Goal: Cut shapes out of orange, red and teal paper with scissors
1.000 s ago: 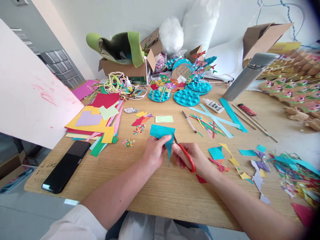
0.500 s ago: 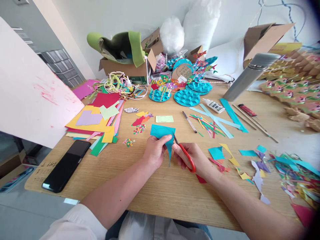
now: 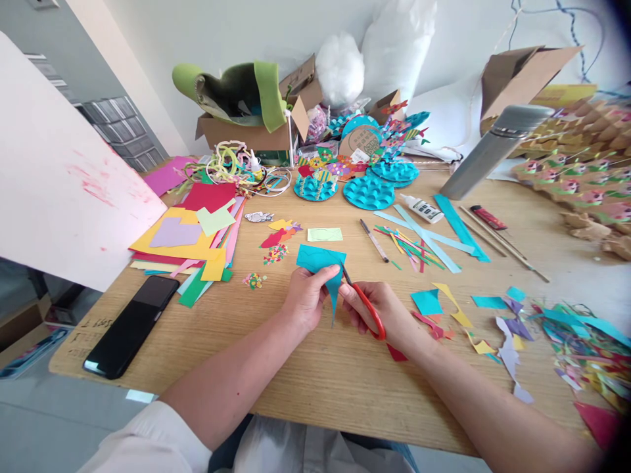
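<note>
My left hand [image 3: 306,295] pinches a piece of blue paper [image 3: 315,256] between thumb and fingers, over the middle of the table. A drawn line runs across the paper's upper part, and a narrow pointed strip of it hangs below my thumb. In my right hand [image 3: 369,305] is a pair of scissors [image 3: 375,318] with red handles, gripped by the fingers. The dark blades meet the paper's right edge. Just beyond the paper lies a pale green paper rectangle [image 3: 325,234]. Small fish-shaped cutouts [image 3: 276,238] lie to its left.
Stacked coloured paper [image 3: 185,236] and a black phone [image 3: 131,326] lie on the left. Paper scraps [image 3: 513,348] spread over the right side. A pen [image 3: 373,240], a glue bottle [image 3: 422,208] and a grey flask [image 3: 493,154] are farther back, before cardboard boxes [image 3: 251,136].
Almost nothing differs. The hanging tip of the blue paper has shifted very slightly; both hands and the scissors keep their places.
</note>
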### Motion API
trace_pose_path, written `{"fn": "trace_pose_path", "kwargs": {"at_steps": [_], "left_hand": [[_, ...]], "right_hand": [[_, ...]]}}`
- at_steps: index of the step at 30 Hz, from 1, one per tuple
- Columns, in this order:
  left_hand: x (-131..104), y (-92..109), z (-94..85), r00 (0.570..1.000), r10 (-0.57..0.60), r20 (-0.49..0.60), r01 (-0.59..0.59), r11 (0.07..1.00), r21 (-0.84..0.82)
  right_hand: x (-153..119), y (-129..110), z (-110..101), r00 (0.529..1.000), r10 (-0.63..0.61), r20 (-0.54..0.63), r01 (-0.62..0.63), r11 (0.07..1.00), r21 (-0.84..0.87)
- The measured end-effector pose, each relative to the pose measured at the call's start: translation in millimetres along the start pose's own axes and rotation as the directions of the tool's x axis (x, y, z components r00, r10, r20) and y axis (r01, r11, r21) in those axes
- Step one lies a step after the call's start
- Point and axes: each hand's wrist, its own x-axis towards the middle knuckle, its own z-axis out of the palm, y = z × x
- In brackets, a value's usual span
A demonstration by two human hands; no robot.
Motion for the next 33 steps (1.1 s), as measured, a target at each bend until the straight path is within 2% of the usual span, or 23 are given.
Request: {"fn": "trace_pose_path", "kwargs": {"at_steps": [15,33], "left_hand": [[0.2,-0.2,-0.6,1.000,0.003,-0.017,-0.003,1.000,0.008],[-0.9,2.9,1.9,1.000,0.011,-0.013,-0.011,1.000,0.023]], "right_hand": [[0.1,-0.5,-0.8,1.000,0.002,-0.002,-0.002,0.999,-0.039],[-1.5,0.6,-1.7,1.000,0.005,0.010,-0.005,1.000,-0.005]]}}
